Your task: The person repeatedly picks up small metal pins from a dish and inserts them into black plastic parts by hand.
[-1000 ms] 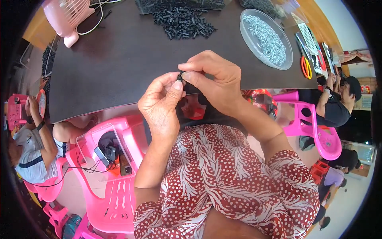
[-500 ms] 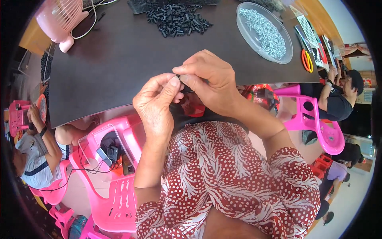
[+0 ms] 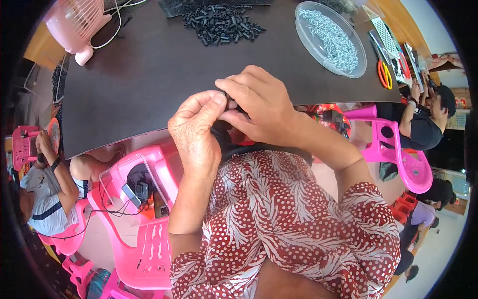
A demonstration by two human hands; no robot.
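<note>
My left hand is closed in a pinch at the near edge of the dark table, thumb on top. A small black plastic piece, mostly covered by fingers, shows at its fingertips. My right hand meets it from the right, fingers curled over the same spot and thumb lower down; what its fingertips grip is hidden. Beyond my hands lies a pile of short black tubular plastic pieces. To its right, a round clear plastic tray holds many small silvery screws.
A pink fan with a white cord stands at the far left of the dark table. Scissors with orange-yellow handles lie at the right. Pink chairs flank me. Other people sit at both sides, a black-clad person at right.
My right hand has rolled over and its thumb has dropped away from the left fingertips. My left hand stays almost in place, still pinching.
</note>
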